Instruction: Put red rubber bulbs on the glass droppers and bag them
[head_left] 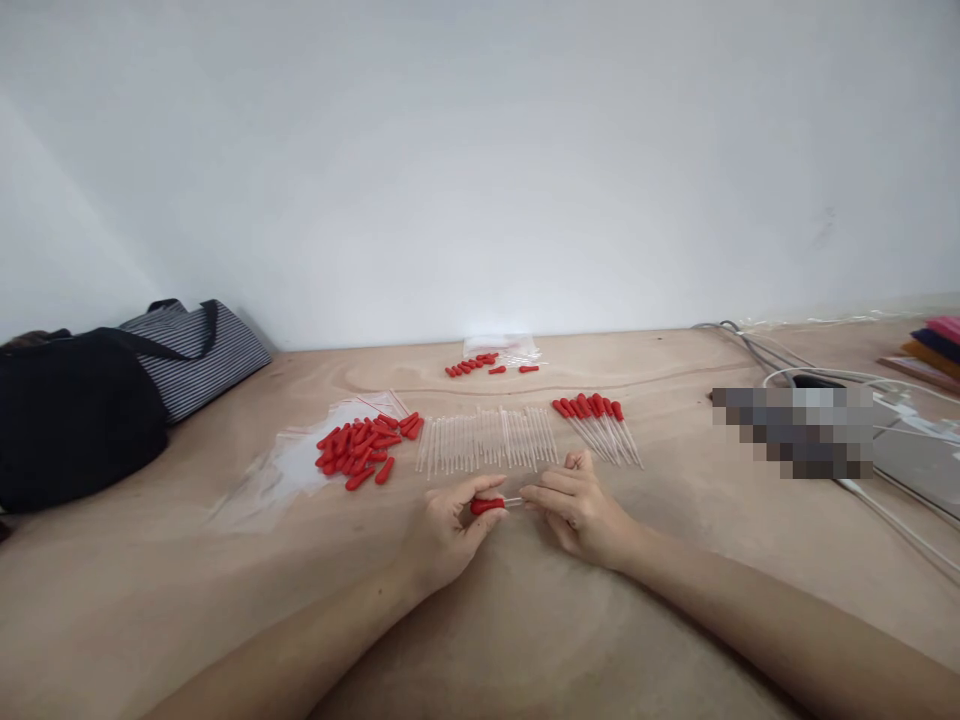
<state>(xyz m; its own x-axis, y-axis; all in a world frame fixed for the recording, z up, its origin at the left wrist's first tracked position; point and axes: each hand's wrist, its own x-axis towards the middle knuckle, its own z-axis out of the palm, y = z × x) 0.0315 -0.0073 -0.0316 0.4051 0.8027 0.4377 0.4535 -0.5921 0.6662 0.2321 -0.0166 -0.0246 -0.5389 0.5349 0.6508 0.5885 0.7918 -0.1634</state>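
Between thumb and fingers, my left hand [450,520] grips a red rubber bulb [487,506]. A clear glass dropper tube [514,501] runs from the bulb's open end to my right hand [581,508], whose fingers are closed on it. How deep the tube sits in the bulb I cannot tell. Just beyond my hands lies a row of clear tubes [484,440] side by side. Left of that row is a pile of loose red bulbs [356,448] on clear plastic bags [289,475]. On the right, several droppers with red bulbs fitted [596,425] lie in a fan.
Near the wall, more red bulbs [469,366] and a small plastic bag [499,346] lie on the wooden table [450,640]. A black bag [75,420] and a striped bag [202,360] stand at left. Cables [757,355] and a blurred-out patch [802,430] are at right.
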